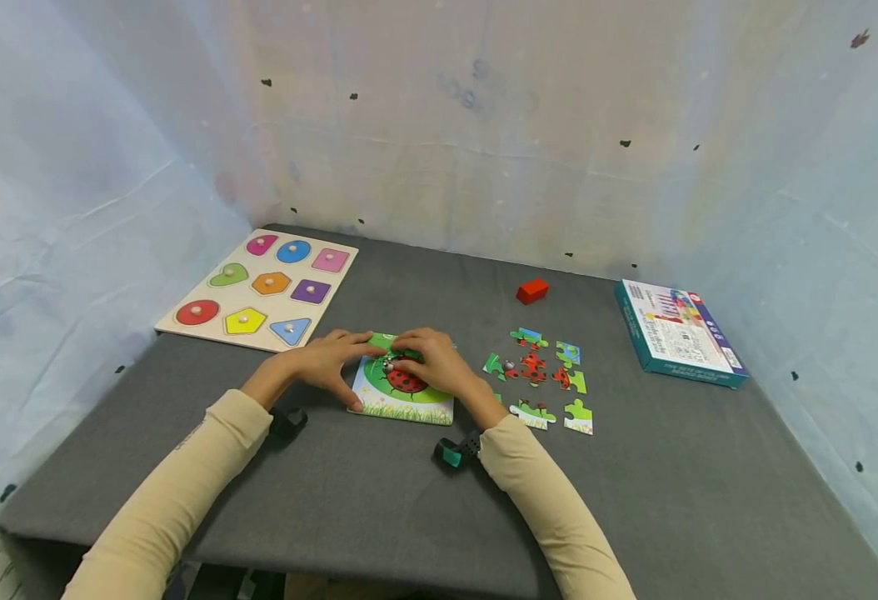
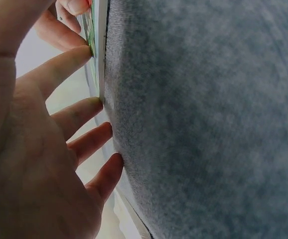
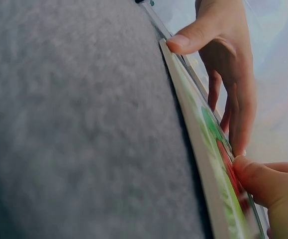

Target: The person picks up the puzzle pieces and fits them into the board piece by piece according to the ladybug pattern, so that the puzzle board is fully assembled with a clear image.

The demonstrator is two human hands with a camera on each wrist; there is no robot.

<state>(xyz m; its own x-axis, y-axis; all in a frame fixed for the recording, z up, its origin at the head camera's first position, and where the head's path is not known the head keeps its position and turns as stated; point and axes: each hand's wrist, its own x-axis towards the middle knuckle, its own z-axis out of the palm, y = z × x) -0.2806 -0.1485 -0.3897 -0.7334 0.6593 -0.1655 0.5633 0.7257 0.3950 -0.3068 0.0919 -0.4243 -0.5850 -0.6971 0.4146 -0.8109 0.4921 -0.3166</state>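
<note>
A ladybug puzzle board [image 1: 405,400] lies flat on the grey table, with a green border and grass along its near edge. My left hand [image 1: 326,364] spans its left side, fingers spread and fairly straight. The left thumb touches the near-left corner, while the index finger reaches the far-left part. My right hand [image 1: 439,360] rests over the board's upper part, its thumb on the picture close to the ladybug's head and its fingertips beside the left index finger. Whether a puzzle piece sits under the right fingertips, I cannot tell.
Several loose ladybug puzzle pieces [image 1: 533,367] lie apart right of the board, one partly hidden by the right wrist. Behind them sits a red block [image 1: 532,290]. A teal-edged box [image 1: 679,333] lies far right. A wooden shape board [image 1: 259,287] with knobbed pieces lies back left.
</note>
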